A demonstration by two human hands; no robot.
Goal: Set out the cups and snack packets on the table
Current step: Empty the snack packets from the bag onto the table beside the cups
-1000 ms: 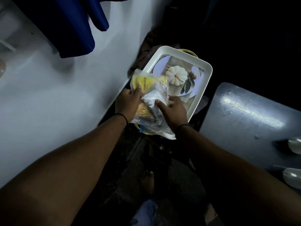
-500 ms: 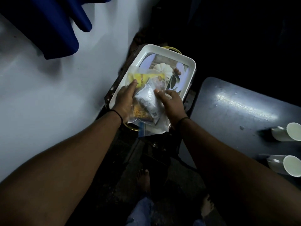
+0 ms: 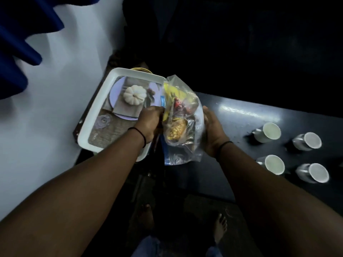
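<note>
A clear plastic bag of snack packets (image 3: 181, 119), yellow and dark wrappers inside, hangs in the air between my hands, over the gap between the tray and the dark table (image 3: 233, 115). My left hand (image 3: 149, 123) grips the bag's left side. My right hand (image 3: 213, 130) presses flat against its right side. Several white cups stand on the table at the right, among them the nearest-left cup (image 3: 269, 132) and a lower cup (image 3: 272, 164).
A white tray (image 3: 96, 108) with a printed pumpkin picture rests at the left, nothing in it. A pale wall (image 3: 46, 117) rises on the left with blue cloth (image 3: 16, 43) hanging above. My bare feet (image 3: 220, 227) show on the dark floor below.
Both hands lifted the bag off the tray and carried it rightward toward the table. The view swung right, bringing more cups into sight.
</note>
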